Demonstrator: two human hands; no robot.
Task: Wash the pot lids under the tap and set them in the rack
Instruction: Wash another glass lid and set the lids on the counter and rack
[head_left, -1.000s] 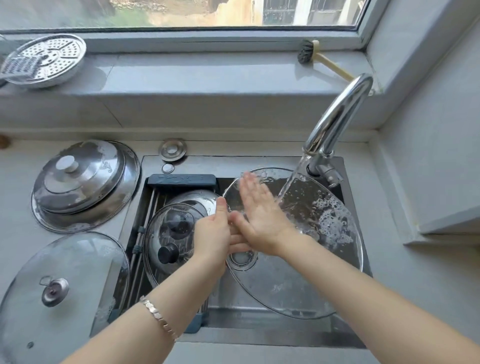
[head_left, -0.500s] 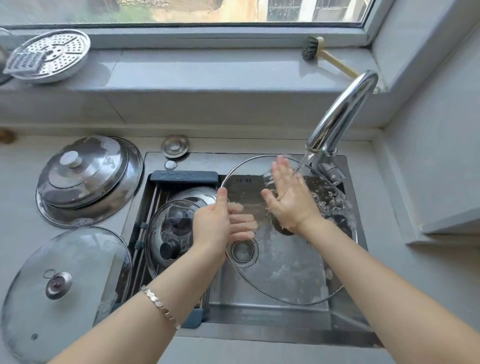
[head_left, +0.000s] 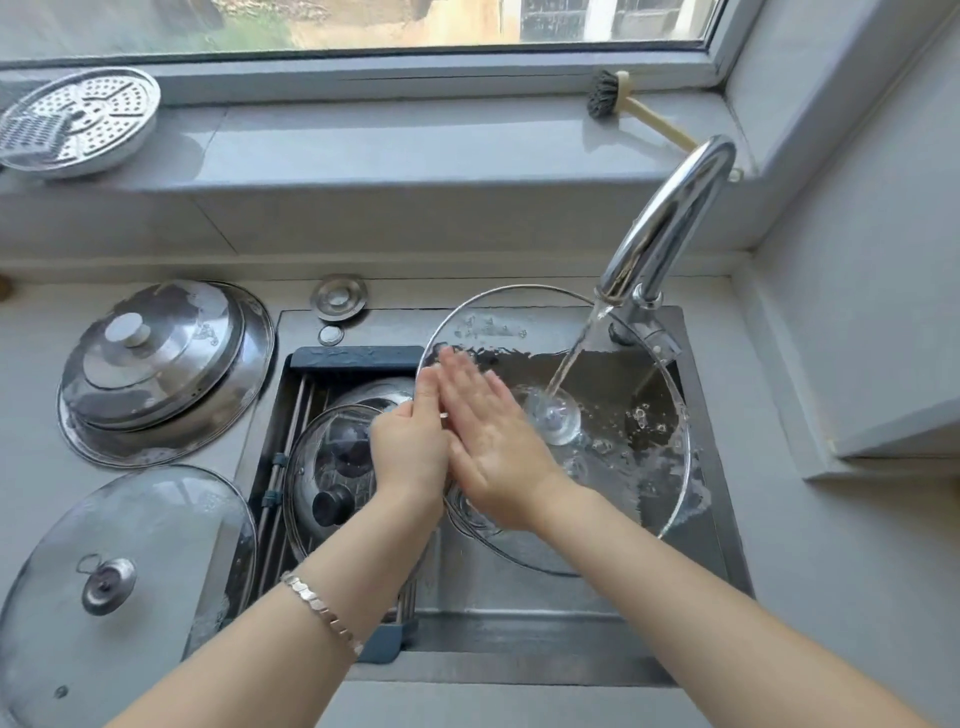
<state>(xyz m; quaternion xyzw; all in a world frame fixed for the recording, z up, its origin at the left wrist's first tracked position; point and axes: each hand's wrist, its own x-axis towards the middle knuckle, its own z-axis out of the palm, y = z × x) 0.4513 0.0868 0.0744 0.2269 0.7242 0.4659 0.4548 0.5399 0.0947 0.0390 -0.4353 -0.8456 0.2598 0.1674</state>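
A large glass pot lid (head_left: 644, 467) is held tilted over the sink (head_left: 519, 613), and water from the chrome tap (head_left: 670, 218) splashes onto it. My left hand (head_left: 410, 452) grips the lid's left rim. My right hand (head_left: 493, 441) lies flat on the glass with its fingers straight. The blue-ended rack (head_left: 358, 358) spans the sink's left half and holds a glass lid with a black knob (head_left: 332, 483), with a steel lid (head_left: 379, 392) behind it.
On the counter to the left lie stacked steel lids (head_left: 156, 358) and a glass lid with a metal knob (head_left: 119, 571). A sink plug (head_left: 338, 297) sits behind the sink. The window sill holds a perforated steamer plate (head_left: 78, 122) and a brush (head_left: 639, 111).
My right hand slid from near the water stream back left across the glass, next to my left hand. The lid has tilted and shifted, so the stream now lands near its middle.
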